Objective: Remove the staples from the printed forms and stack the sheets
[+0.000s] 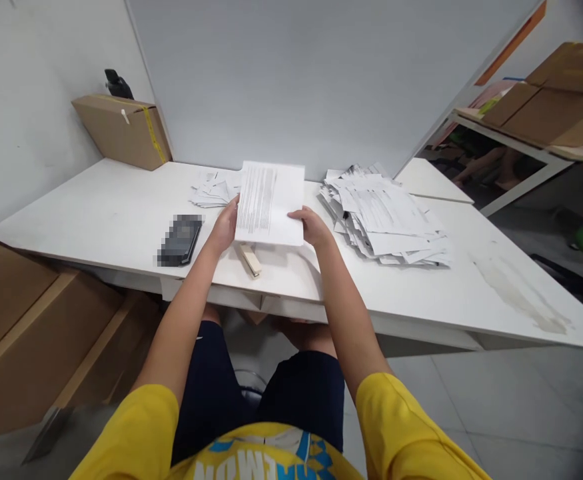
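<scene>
A printed sheet of paper (271,200) is held up above the desk between my two hands; I cannot tell whether it is one sheet or several. My left hand (225,225) grips its left edge, with the fingers partly hidden behind it. On the right edge, my right hand (311,225) pinches the paper, thumb on top. Just below the paper lies a cream stapler (250,260) on the desk, its far end covered. Behind my left hand is a small pile of papers (214,189). A large, untidy stack of papers (384,217) sits to the right of my right hand.
A dark phone-like object (184,241), partly pixelated, lies on the white desk (96,213) at left. A taped cardboard box (121,130) stands at the back left against a grey panel (281,80). More cardboard (551,100) rests on a neighbouring table at right.
</scene>
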Demonstrator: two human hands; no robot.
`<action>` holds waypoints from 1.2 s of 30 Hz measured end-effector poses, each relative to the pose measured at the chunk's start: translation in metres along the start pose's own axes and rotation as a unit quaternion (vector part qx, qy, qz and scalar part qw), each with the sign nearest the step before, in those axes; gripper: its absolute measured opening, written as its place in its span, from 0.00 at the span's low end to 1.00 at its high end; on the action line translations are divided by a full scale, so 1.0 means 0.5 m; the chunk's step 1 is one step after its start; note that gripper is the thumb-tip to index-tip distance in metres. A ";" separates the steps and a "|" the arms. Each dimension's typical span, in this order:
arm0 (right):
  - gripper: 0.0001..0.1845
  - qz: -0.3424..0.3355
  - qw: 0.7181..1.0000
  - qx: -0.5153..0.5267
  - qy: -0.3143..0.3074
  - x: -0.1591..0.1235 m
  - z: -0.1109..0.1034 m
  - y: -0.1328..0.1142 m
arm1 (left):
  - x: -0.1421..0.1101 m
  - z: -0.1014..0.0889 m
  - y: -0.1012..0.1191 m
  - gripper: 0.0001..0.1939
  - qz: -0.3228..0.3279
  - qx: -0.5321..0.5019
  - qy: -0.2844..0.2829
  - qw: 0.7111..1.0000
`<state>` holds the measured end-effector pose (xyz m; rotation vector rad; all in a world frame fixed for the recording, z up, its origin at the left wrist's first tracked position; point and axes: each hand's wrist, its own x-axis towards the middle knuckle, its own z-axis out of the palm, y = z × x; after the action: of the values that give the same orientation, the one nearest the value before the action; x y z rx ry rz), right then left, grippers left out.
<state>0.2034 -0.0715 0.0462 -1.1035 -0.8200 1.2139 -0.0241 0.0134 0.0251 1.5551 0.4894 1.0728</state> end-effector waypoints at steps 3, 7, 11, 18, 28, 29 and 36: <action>0.18 -0.042 0.993 0.039 0.107 -0.063 -0.017 0.026 | -0.051 0.001 0.009 0.33 0.006 0.072 -0.001 0.997; 0.20 -0.119 0.953 0.109 0.257 -0.244 -0.001 0.111 | -0.129 0.017 0.022 0.24 0.033 0.238 -0.088 0.967; 0.17 -0.163 0.903 0.094 0.386 -0.419 0.066 0.203 | -0.153 0.040 0.025 0.19 0.047 0.369 -0.186 0.909; 0.21 -0.123 0.881 0.076 0.451 -0.497 0.154 0.273 | -0.161 0.057 0.026 0.22 0.050 0.508 -0.094 0.855; 0.26 -0.108 0.895 0.098 0.422 -0.481 0.161 0.297 | -0.164 0.054 0.034 0.23 0.042 0.474 -0.113 0.872; 0.27 -0.107 0.894 0.094 0.425 -0.475 0.162 0.300 | -0.162 0.054 0.033 0.24 0.043 0.477 -0.114 0.871; 0.29 -0.121 0.885 0.072 0.444 -0.450 0.169 0.300 | -0.154 0.053 0.023 0.24 0.058 0.496 -0.134 0.856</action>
<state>0.0353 -0.2751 -0.0565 -1.2250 -0.1377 0.4405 -0.0430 -0.0652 0.0084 2.6268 0.8308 0.6607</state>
